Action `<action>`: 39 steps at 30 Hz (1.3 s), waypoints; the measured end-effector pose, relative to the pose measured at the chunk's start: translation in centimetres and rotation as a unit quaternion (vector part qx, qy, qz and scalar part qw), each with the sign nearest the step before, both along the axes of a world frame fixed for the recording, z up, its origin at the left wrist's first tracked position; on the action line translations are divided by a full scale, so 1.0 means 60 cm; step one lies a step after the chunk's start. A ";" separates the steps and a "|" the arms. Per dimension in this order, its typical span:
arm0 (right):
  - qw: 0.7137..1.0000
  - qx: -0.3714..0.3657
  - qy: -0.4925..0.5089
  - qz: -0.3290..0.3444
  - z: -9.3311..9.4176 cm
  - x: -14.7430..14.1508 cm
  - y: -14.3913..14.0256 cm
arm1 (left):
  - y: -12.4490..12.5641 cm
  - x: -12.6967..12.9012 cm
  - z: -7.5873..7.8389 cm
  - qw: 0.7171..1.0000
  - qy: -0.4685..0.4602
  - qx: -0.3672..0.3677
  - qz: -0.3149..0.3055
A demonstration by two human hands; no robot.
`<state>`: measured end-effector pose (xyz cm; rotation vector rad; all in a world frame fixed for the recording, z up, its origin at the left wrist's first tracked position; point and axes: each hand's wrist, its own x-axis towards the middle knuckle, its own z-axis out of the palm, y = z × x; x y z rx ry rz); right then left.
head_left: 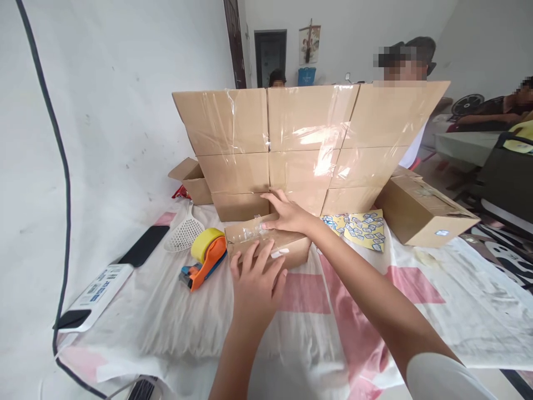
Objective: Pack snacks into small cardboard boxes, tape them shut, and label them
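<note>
A small taped cardboard box point(297, 253) lies on the cloth-covered table in front of me. My left hand point(256, 275) rests on its near side, fingers spread apart and pointing away from me. Across the box's far edge reaches my right hand point(289, 215), fingers stretched to the left and thumb near the clear tape on top. Neither hand is closed around anything. Right behind the box stands a tall wall of stacked cardboard boxes point(306, 125) bound with shiny clear tape. An orange tape dispenser with a yellow roll point(208, 261) sits just left of the small box.
Left of the dispenser are a white slotted skimmer point(185, 233) and a black-and-white flat object point(112, 283). An open carton point(195, 183) stands back left, another carton point(428, 214) at right. Yellow printed sheets point(364, 230) lie by the wall. People are beyond it.
</note>
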<state>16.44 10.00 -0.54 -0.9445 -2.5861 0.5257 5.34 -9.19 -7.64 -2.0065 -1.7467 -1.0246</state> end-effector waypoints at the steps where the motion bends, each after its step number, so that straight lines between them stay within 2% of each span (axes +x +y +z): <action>1: 1.000 -0.011 -0.008 -0.020 -0.001 0.000 -0.002 | -0.002 0.001 0.000 1.000 0.002 -0.001 -0.001; 4: 0.998 -0.018 -0.020 -0.065 0.001 0.002 -0.015 | -0.006 0.002 -0.001 1.000 0.009 -0.001 -0.009; 10: 0.989 -0.053 -0.090 -0.102 0.012 -0.003 -0.024 | -0.008 -0.003 -0.003 0.999 0.026 0.020 -0.033; 17: 0.985 -0.044 -0.104 -0.132 0.019 -0.010 -0.035 | -0.007 -0.027 -0.015 0.995 0.078 0.024 -0.058; 20: 0.985 -0.035 -0.097 -0.141 0.015 -0.009 -0.043 | -0.001 -0.047 -0.037 0.992 0.110 0.018 -0.065; 23: 0.986 -0.031 -0.083 -0.139 0.009 -0.010 -0.045 | 0.008 -0.059 -0.071 0.990 0.130 0.020 -0.058; 27: 0.994 -0.044 -0.042 -0.086 0.006 -0.001 -0.034 | 0.008 -0.052 -0.107 0.990 0.132 0.014 -0.039; 29: 0.997 -0.048 0.002 -0.063 0.002 0.026 -0.025 | 0.002 -0.045 -0.113 0.990 0.136 -0.001 -0.036; 30: 0.995 -0.046 0.039 -0.075 -0.004 0.048 -0.020 | -0.001 -0.044 -0.113 0.989 0.139 -0.010 -0.043; 32: 0.980 -0.030 0.123 -0.152 -0.026 0.112 -0.012 | -0.009 -0.045 -0.112 0.987 0.143 -0.023 -0.072; 34: 0.950 -0.004 0.169 -0.262 -0.061 0.194 -0.010 | -0.016 -0.050 -0.111 0.982 0.144 -0.020 -0.117; 37: 0.909 0.022 0.156 -0.386 -0.122 0.314 -0.019 | -0.021 -0.055 -0.112 0.981 0.121 0.017 -0.152; 39: 0.895 0.034 0.134 -0.424 -0.155 0.373 -0.024 | -0.022 -0.055 -0.114 0.983 0.104 0.040 -0.146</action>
